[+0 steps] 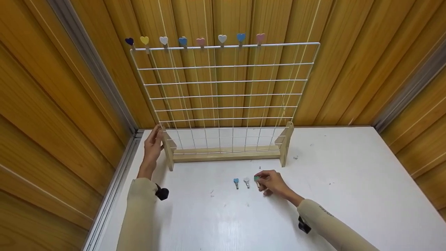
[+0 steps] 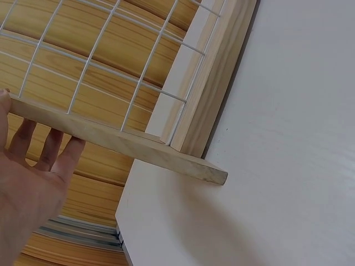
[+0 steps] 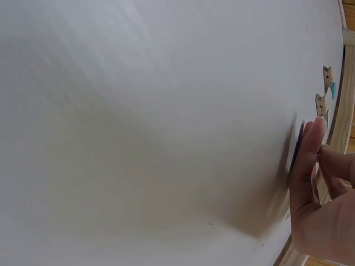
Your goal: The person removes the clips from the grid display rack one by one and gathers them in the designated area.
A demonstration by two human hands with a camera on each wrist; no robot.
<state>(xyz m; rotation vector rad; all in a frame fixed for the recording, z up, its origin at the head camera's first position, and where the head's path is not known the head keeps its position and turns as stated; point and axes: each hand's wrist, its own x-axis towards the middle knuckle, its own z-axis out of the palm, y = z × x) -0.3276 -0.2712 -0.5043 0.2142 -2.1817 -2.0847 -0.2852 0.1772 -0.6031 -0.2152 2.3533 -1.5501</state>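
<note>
My left hand (image 1: 152, 146) grips the left wooden side post (image 1: 168, 150) of a stand; in the left wrist view its fingers (image 2: 49, 148) reach round the post's edge. The stand holds a white wire grid (image 1: 289, 44) upright. Low over the table in front of it, my right hand (image 1: 275, 183) pinches a small clothespin with a green heart (image 1: 256, 178), partly covered by the fingers. To its left lie a clothespin with a white heart (image 1: 246, 181) and one with a blue heart (image 1: 236, 181).
Several heart clothespins, such as a yellow one (image 1: 144, 40), are clipped along the grid's top wire, from the left corner to right of the middle. A wooden crossbar (image 1: 226, 157) joins the posts on the white table (image 1: 348, 195). Yellow wood-patterned walls (image 1: 348, 69) enclose the back and sides.
</note>
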